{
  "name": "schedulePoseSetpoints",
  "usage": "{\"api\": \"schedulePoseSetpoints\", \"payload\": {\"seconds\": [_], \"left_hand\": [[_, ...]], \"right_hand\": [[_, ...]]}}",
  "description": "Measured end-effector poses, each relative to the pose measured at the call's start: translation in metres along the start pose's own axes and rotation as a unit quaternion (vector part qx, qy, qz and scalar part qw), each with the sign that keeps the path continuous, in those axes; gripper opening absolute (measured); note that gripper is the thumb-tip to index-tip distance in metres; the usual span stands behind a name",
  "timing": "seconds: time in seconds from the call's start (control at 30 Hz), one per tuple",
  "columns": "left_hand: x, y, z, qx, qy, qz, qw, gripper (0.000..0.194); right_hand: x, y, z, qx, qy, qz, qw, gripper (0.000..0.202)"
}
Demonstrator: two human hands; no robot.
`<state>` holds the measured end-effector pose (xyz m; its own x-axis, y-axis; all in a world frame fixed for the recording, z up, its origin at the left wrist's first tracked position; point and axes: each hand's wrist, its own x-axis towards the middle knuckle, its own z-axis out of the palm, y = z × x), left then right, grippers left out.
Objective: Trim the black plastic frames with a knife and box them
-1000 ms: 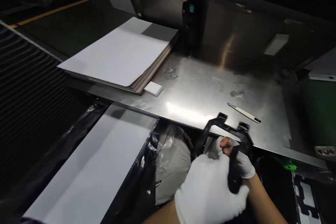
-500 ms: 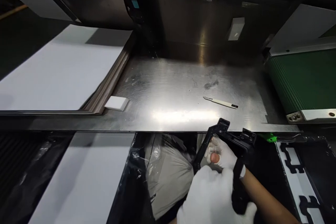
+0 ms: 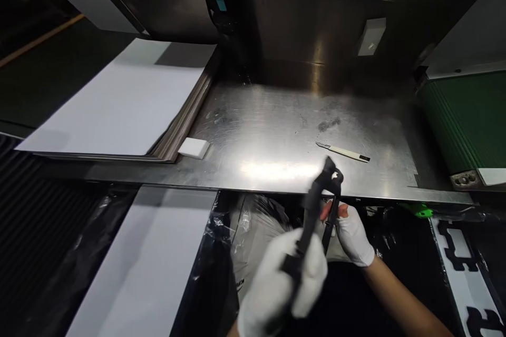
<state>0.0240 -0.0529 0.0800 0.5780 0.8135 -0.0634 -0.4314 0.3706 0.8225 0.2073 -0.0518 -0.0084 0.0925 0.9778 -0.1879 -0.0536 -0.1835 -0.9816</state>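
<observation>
A black angular frame-like part (image 3: 313, 210) is held up in front of the metal table's edge, blurred by motion. My left hand (image 3: 272, 279), in a white glove, is closed around its lower part. My right hand (image 3: 353, 234) wears a white glove with bare fingertips showing. Its thumb and a finger are closed about one thin arm of the part, on the far side. A cutter knife (image 3: 343, 154) with a cream handle lies on the metal table (image 3: 269, 126) beyond the part.
A stack of white sheets (image 3: 118, 100) lies at the left, beside a small white block (image 3: 193, 148). At the right is a green ribbed surface (image 3: 466, 121). Similar black parts (image 3: 454, 247) rest on a white strip at lower right. A white panel (image 3: 146, 258) stands at lower left.
The black part has turned from a wide-open view to a narrow, edge-on one. My left hand has moved left with it, and my right fingers have come onto its arm. The view has shifted slightly.
</observation>
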Motion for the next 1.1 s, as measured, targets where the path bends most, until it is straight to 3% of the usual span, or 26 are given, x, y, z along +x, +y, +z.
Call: {"api": "schedulePoseSetpoints", "payload": {"seconds": [0.1, 0.2, 0.27, 0.37, 0.43, 0.53, 0.73, 0.87, 1.1], "left_hand": [[0.005, 0.022, -0.029, -0.3, -0.033, 0.069, 0.951, 0.054], [0.006, 0.028, -0.047, -0.389, -0.031, 0.068, 0.918, 0.054], [0.004, 0.028, -0.052, -0.404, -0.015, 0.075, 0.911, 0.055], [0.002, 0.028, -0.053, -0.369, -0.012, 0.055, 0.928, 0.057], [0.001, 0.029, -0.052, -0.34, -0.01, 0.034, 0.94, 0.058], [0.002, 0.027, -0.048, -0.35, -0.007, 0.046, 0.936, 0.055], [0.0, 0.011, -0.042, -0.421, -0.012, 0.081, 0.904, 0.052], [-0.005, 0.007, -0.044, -0.426, -0.023, 0.092, 0.9, 0.051], [-0.008, 0.009, -0.045, -0.423, -0.023, 0.091, 0.901, 0.056]], "right_hand": [[-0.002, -0.005, -0.002, 0.017, -0.054, 0.011, 0.998, 0.071], [-0.003, -0.01, 0.003, 0.04, -0.088, 0.018, 0.995, 0.057], [-0.001, -0.016, 0.009, 0.063, -0.101, 0.018, 0.993, 0.052], [0.003, -0.025, 0.019, 0.134, -0.141, 0.019, 0.981, 0.057], [0.005, -0.031, 0.026, 0.198, -0.179, 0.036, 0.963, 0.067], [0.006, -0.034, 0.035, 0.277, -0.212, 0.062, 0.935, 0.07], [0.005, -0.025, 0.052, 0.387, -0.188, 0.062, 0.901, 0.06], [0.003, -0.026, 0.049, 0.435, -0.144, 0.089, 0.885, 0.052], [-0.001, -0.029, 0.041, 0.428, -0.179, 0.111, 0.879, 0.056]]}}
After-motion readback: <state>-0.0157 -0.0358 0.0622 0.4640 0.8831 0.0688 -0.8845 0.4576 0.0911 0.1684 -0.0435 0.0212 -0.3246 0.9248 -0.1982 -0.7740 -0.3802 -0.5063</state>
